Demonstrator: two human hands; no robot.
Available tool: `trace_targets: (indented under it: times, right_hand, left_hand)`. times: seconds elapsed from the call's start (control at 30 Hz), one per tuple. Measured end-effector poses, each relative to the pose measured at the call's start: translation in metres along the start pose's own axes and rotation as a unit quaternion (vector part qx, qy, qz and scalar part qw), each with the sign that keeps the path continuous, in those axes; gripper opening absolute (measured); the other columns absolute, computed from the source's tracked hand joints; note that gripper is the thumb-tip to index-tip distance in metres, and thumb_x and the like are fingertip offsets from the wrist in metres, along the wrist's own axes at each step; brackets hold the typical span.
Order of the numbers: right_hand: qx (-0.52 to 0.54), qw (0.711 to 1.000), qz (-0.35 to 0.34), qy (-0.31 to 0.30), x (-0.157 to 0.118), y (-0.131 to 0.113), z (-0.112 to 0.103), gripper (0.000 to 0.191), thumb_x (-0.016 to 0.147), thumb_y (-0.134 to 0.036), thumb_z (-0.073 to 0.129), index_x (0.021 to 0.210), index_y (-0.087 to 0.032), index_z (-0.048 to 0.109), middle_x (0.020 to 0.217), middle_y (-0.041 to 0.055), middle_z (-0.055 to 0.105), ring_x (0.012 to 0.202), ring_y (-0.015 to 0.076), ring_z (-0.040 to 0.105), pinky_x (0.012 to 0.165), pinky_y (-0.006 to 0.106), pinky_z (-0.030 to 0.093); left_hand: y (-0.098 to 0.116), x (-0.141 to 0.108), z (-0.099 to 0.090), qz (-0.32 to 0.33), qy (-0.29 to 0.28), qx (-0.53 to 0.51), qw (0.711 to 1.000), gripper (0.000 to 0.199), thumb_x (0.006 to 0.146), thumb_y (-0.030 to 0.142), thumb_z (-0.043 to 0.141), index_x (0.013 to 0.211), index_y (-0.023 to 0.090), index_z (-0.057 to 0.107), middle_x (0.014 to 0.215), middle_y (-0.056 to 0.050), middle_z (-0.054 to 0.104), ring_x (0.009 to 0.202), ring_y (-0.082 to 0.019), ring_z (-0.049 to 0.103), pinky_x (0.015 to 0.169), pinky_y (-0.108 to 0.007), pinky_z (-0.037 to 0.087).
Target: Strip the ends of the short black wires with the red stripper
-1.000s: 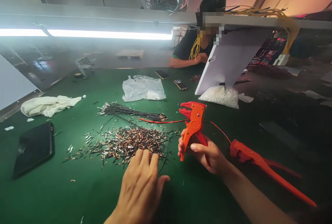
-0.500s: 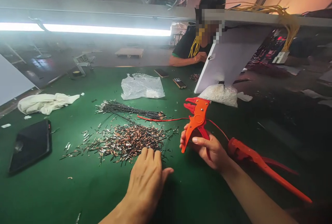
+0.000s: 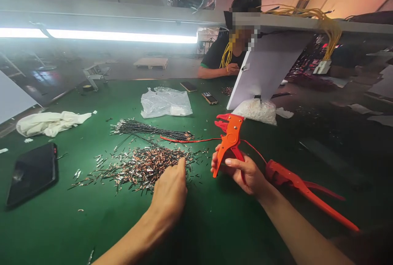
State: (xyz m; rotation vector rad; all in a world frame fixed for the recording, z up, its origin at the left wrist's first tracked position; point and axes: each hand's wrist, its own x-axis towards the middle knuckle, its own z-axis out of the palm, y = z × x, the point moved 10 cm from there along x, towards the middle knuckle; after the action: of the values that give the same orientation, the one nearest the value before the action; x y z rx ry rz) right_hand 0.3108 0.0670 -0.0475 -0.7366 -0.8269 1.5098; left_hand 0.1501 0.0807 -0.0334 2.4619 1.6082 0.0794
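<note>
My right hand (image 3: 242, 171) grips the handles of an orange wire stripper (image 3: 231, 136), its red jaws pointing up and left. My left hand (image 3: 172, 187) is closed at the right edge of a pile of short black wire pieces with copper and silvery ends (image 3: 144, 167). The fingers curl down and away, so the tips and anything pinched there are hidden. Behind the pile lies a bundle of longer black wires (image 3: 147, 129) with bare ends. A thin red strip (image 3: 196, 140) passes behind the stripper. A second orange-red hand tool (image 3: 310, 189) lies beyond my right forearm.
On the green tabletop (image 3: 101, 228) are a dark tablet or phone (image 3: 33, 173), a white cloth (image 3: 50, 122), a clear plastic bag (image 3: 166, 101), two phones and a bag of white bits (image 3: 256, 111). A person (image 3: 219, 54) sits opposite, beside a white panel (image 3: 264, 64).
My left hand has shifted slightly up over the pile's right edge, its fingers and thumb drawing together from a spread pose. My right hand keeps the wire stripper; the view has shifted a little.
</note>
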Motion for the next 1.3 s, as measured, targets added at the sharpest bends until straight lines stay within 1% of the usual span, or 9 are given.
trace_targets:
  times: [0.27, 0.4, 0.63, 0.77, 0.87, 0.97, 1.13, 1.23, 1.3]
  right_hand:
    - [0.006, 1.0, -0.025, 0.017, -0.003, -0.01, 0.003, 0.024, 0.081, -0.012, 0.062, 0.103, -0.021, 0.065, 0.114, 0.0062, 0.069, 0.085, 0.0198, 0.066, 0.079, 0.038, 0.054]
    - [0.006, 1.0, 0.003, -0.008, -0.005, -0.002, 0.014, 0.028, 0.08, -0.013, 0.062, 0.107, -0.019, 0.064, 0.101, 0.0082, 0.073, 0.086, 0.0211, 0.068, 0.082, 0.038, 0.053]
    - [-0.035, 0.998, 0.028, -0.033, -0.005, 0.01, 0.022, 0.029, 0.079, -0.011, 0.063, 0.107, -0.018, 0.062, 0.111, 0.0097, 0.072, 0.095, 0.0216, 0.066, 0.082, 0.036, 0.052]
    - [0.004, 0.996, 0.059, -0.067, -0.006, 0.016, 0.033, 0.027, 0.081, -0.015, 0.062, 0.108, -0.017, 0.061, 0.109, 0.0105, 0.072, 0.086, 0.0225, 0.069, 0.083, 0.043, 0.052]
    - [0.018, 0.996, 0.051, -0.075, -0.006, 0.015, 0.041, 0.025, 0.08, -0.016, 0.062, 0.105, -0.017, 0.061, 0.098, 0.0089, 0.073, 0.086, 0.023, 0.068, 0.082, 0.042, 0.052]
    - [0.024, 0.995, 0.04, -0.093, -0.006, 0.014, 0.049, 0.025, 0.079, -0.016, 0.061, 0.104, -0.016, 0.06, 0.092, 0.0079, 0.072, 0.083, 0.0228, 0.067, 0.08, 0.042, 0.052]
    - [0.033, 0.992, 0.044, -0.114, -0.009, 0.013, 0.054, 0.029, 0.079, -0.016, 0.06, 0.108, -0.016, 0.059, 0.093, 0.0083, 0.07, 0.086, 0.0234, 0.065, 0.077, 0.04, 0.051]
    - [0.039, 0.991, 0.04, -0.123, -0.012, 0.009, 0.056, 0.033, 0.077, -0.017, 0.062, 0.11, -0.016, 0.059, 0.093, 0.008, 0.07, 0.087, 0.0231, 0.065, 0.077, 0.039, 0.051]
    - [0.049, 0.989, 0.044, -0.131, -0.015, 0.006, 0.057, 0.034, 0.077, -0.019, 0.063, 0.11, -0.017, 0.059, 0.092, 0.0075, 0.069, 0.086, 0.0232, 0.064, 0.078, 0.04, 0.051]
  left_hand:
    - [0.002, 0.001, -0.033, 0.069, 0.036, -0.11, 0.991, 0.021, 0.095, 0.015, 0.037, 0.101, 0.022, 0.056, 0.096, -0.005, 0.068, 0.086, -0.018, 0.064, 0.074, -0.029, 0.046]
    - [0.001, -0.003, -0.029, 0.057, 0.022, -0.123, 0.99, 0.022, 0.096, 0.018, 0.039, 0.095, 0.022, 0.061, 0.093, -0.005, 0.068, 0.086, -0.02, 0.062, 0.075, -0.031, 0.045]
    - [-0.02, -0.001, -0.022, 0.007, 0.015, -0.091, 0.996, 0.021, 0.094, 0.02, 0.041, 0.089, 0.02, 0.061, 0.08, -0.005, 0.065, 0.075, -0.022, 0.06, 0.065, -0.031, 0.04]
    - [-0.019, -0.001, -0.022, 0.033, 0.017, -0.082, 0.996, 0.022, 0.092, 0.014, 0.042, 0.081, 0.019, 0.06, 0.076, -0.004, 0.063, 0.075, -0.021, 0.057, 0.064, -0.03, 0.038]
    - [-0.008, -0.001, -0.021, 0.067, 0.021, -0.074, 0.995, 0.025, 0.09, 0.01, 0.041, 0.077, 0.019, 0.061, 0.075, -0.004, 0.063, 0.08, -0.022, 0.055, 0.068, -0.031, 0.039]
    - [0.005, -0.001, -0.019, 0.091, 0.035, -0.067, 0.993, 0.026, 0.091, 0.009, 0.04, 0.089, 0.018, 0.065, 0.084, -0.007, 0.068, 0.087, -0.025, 0.055, 0.08, -0.038, 0.04]
    - [0.014, 0.0, -0.015, 0.083, 0.066, -0.075, 0.992, 0.029, 0.089, 0.008, 0.046, 0.112, 0.015, 0.062, 0.096, -0.011, 0.071, 0.098, -0.031, 0.057, 0.096, -0.056, 0.029]
    - [0.02, 0.0, -0.014, 0.105, 0.067, -0.105, 0.987, 0.037, 0.087, 0.006, 0.05, 0.122, 0.016, 0.057, 0.107, -0.012, 0.07, 0.103, -0.03, 0.058, 0.098, -0.054, 0.031]
    - [0.025, 0.0, -0.013, 0.132, 0.056, -0.137, 0.98, 0.04, 0.086, 0.005, 0.051, 0.122, 0.021, 0.057, 0.108, -0.007, 0.071, 0.101, -0.024, 0.061, 0.095, -0.045, 0.039]
